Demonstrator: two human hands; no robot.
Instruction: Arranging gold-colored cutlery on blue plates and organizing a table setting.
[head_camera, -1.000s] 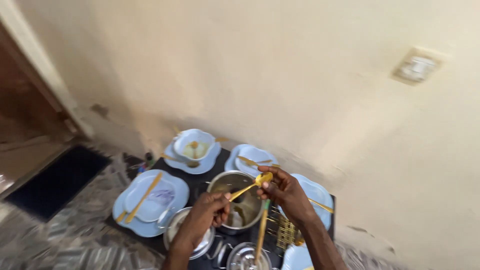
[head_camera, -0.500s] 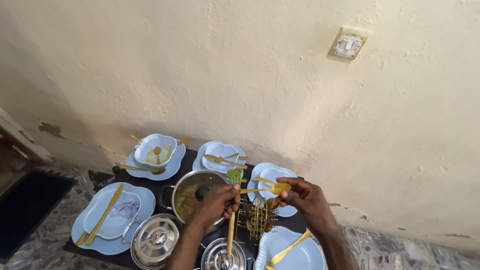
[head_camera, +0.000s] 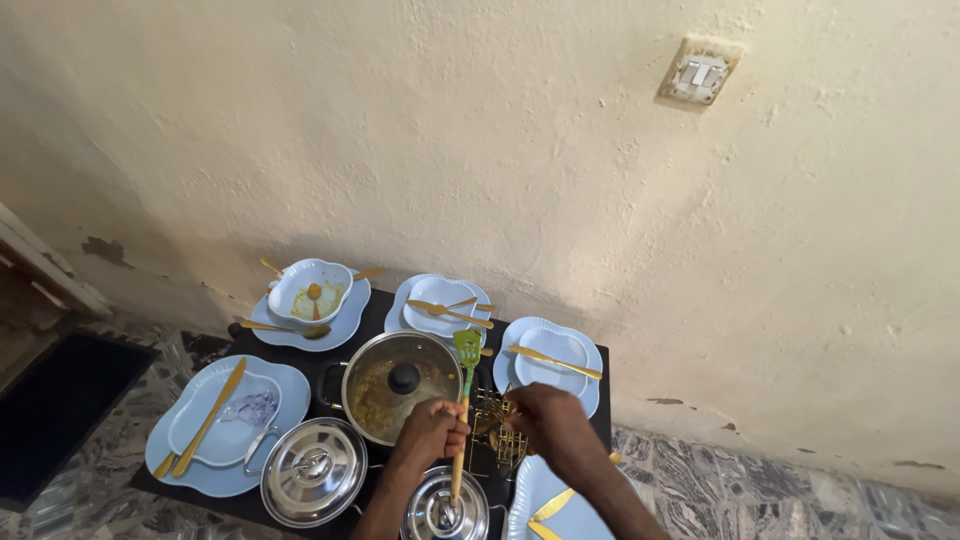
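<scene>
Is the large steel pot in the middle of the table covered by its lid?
No, the pot stands open with brownish food showing inside, while two steel lids lie on the table in front of it.

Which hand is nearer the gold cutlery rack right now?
Right. The right hand is over the gold cutlery rack; the left hand is beside it, gripping the green spatula.

left hand (head_camera: 432, 432): grips a green slotted spatula (head_camera: 466, 350) by its wooden handle
right hand (head_camera: 545, 418): over the gold cutlery rack (head_camera: 498, 420)
pot (head_camera: 392, 375): open, beside both hands
</scene>
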